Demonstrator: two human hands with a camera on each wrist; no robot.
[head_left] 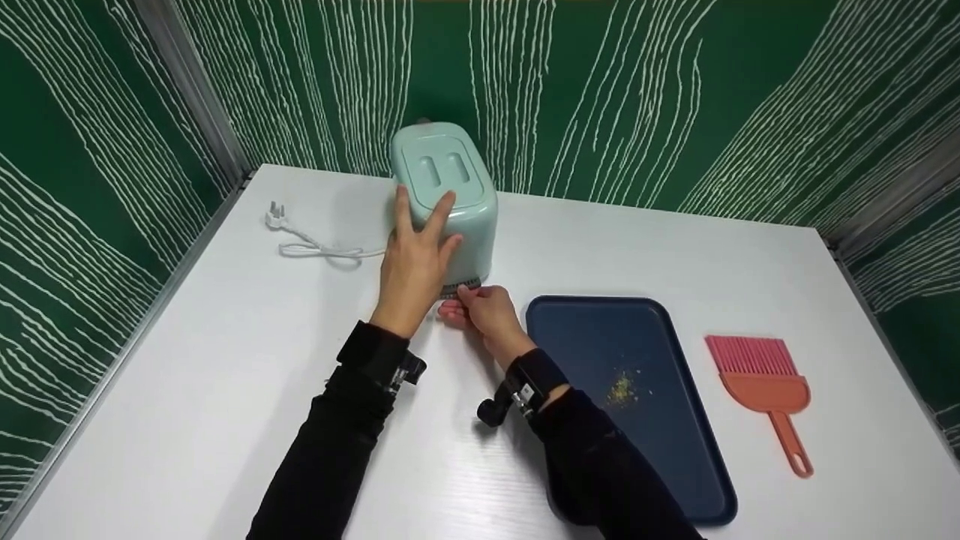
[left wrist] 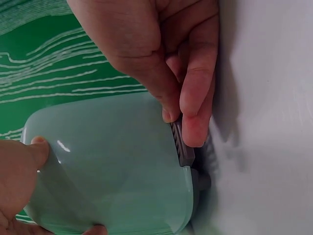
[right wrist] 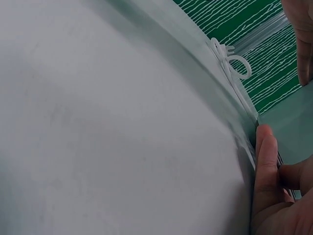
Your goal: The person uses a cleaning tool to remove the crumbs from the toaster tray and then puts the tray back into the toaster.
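Note:
A mint-green toaster [head_left: 480,232] with a lid over its top stands near the back of the table. My left hand [head_left: 414,266] rests on its near top edge, fingers spread and fairly straight; its thumb and fingertips press the body in the left wrist view. Low on the toaster's near end is the dark, ridged handle of a crumb tray [left wrist: 183,147]. My right hand [head_left: 491,311] pinches that handle between thumb and fingers, close over the tabletop. In the right wrist view, the fingers [right wrist: 266,156] hide most of the handle.
Right of the toaster lies a dark blue tray [head_left: 600,322] with yellowish crumbs [head_left: 622,388] on it, the right forearm over its near left part. Farther right is an orange brush [head_left: 765,391] with pink bristles. A white cord and plug [head_left: 276,217] lie left of the toaster. A green wall rises behind.

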